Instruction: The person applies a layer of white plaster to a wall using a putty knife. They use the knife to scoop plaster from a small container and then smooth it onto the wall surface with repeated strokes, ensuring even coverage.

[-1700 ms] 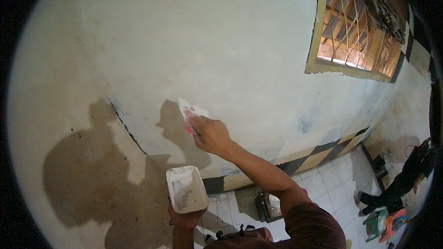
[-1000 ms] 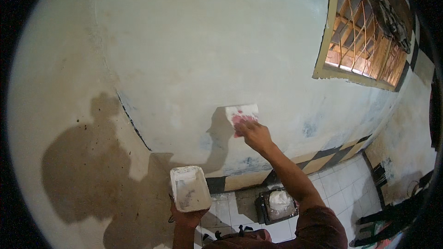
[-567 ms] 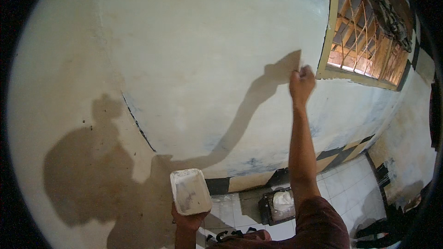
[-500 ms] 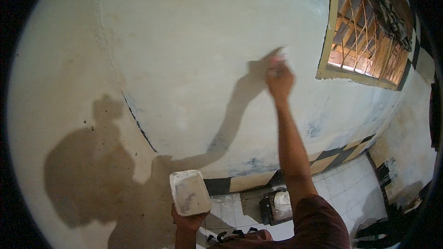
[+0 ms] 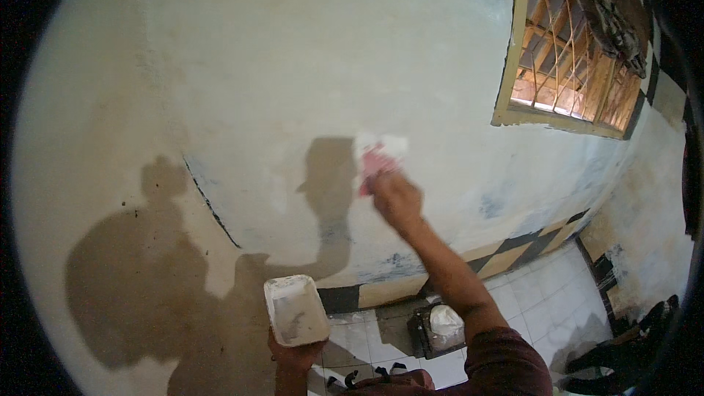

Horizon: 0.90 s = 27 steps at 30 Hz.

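Note:
My right hand (image 5: 398, 199) is closed on a flat red putty scraper (image 5: 378, 159) smeared with white. The scraper is up at the pale wall (image 5: 249, 88), left of the window and lower than its sill. I cannot tell whether its edge touches the surface. Low in front of me, my left hand (image 5: 295, 356) grips a rectangular white tub (image 5: 279, 308) from below. Whitish paste coats the tub's inside and rim.
A barred window (image 5: 506, 81) in a yellowish frame is at the upper right, with dark cloth (image 5: 612, 26) hanging over it. Below, a dark box holding a white bag (image 5: 446, 320) stands on the tiled floor (image 5: 521, 293). Dark and beige checks (image 5: 381, 292) line the wall's foot.
My right hand has moved down and to the left across the wall with the scraper, whose face now shows more. My left hand still holds the tub, nearly in place.

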Available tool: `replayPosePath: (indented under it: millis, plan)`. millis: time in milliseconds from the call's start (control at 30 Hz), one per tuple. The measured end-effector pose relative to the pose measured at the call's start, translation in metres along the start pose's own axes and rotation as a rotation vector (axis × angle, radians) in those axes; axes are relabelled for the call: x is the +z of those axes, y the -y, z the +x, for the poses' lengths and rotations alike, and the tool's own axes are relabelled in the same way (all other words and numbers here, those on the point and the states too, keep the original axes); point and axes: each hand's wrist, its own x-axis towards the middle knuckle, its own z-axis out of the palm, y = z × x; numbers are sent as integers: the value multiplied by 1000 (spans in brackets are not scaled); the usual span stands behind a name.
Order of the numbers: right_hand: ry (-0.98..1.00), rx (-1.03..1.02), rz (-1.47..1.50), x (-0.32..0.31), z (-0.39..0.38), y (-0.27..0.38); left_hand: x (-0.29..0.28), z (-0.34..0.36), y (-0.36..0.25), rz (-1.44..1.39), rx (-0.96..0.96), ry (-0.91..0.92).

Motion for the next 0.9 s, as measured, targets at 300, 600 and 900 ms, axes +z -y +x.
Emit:
replayPosePath:
  millis: [300,600,900]
  plan:
    - [154,83,-158,-18,2,-130,11,21,23,-10,-196,-17]
    - [123,554,28,-78,-84,-103,25,30,33,-107,-261,15]
    - [-248,696,-49,-52,18,-168,14,22,28,-61,-225,51]
